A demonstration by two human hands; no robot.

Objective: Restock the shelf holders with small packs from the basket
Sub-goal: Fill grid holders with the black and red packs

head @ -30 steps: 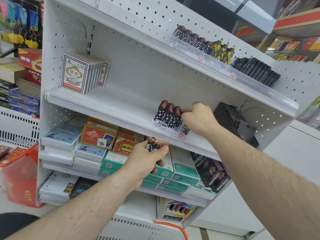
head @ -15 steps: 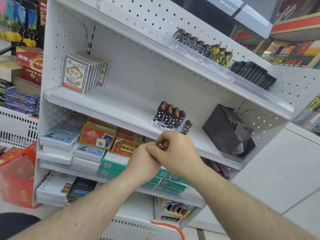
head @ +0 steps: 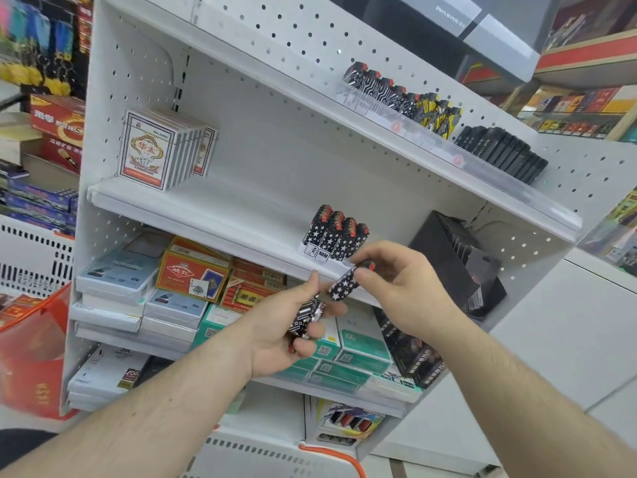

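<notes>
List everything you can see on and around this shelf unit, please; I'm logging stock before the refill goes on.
Star-print packs: four, black with white stars, standing on middle shelf front.
Star-print pack: one, pinched by right hand.
Patterned packs: a few, black-white, in left hand.
Card boxes: a row, white-red, middle shelf left.
Black holder: one, middle shelf right.
Patterned packs, top shelf: a row, black-white and yellow.
Black packs: a row, top shelf right.
Teal boxes: several, lower shelf.
Red basket: one, far left.
Left hand: holds the patterned packs.
Right hand: pinches one pack.
</notes>
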